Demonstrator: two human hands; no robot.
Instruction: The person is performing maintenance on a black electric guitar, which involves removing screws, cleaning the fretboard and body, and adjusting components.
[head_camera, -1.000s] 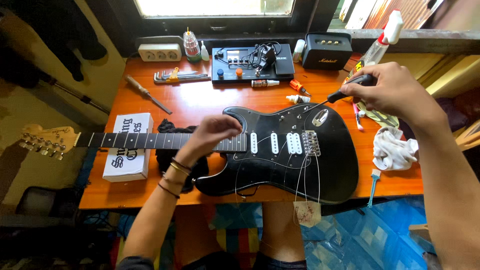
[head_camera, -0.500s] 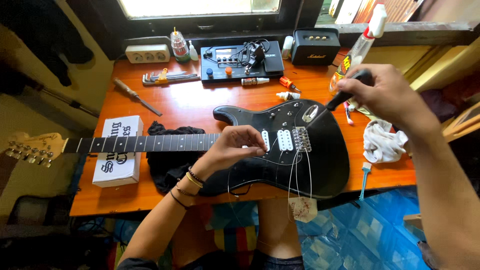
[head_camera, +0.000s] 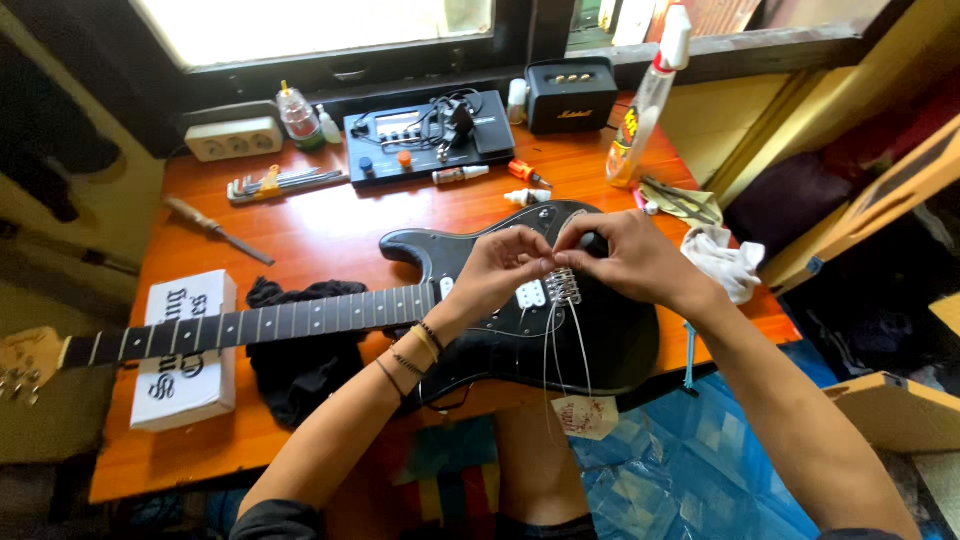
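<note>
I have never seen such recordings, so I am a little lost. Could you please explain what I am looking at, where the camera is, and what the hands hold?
There is no machine here: a person works with two bare hands. The one camera sits on the person's head and looks down. On an orange wooden table lies a black electric guitar, its neck over a white box and a dark cloth. The left hand and right hand meet above the bridge, pinching thin loose strings that hang down past the body to a paper tag. Behind lie hex keys, a screwdriver, a black effects unit, a small speaker, a spray bottle and a white rag.
</note>
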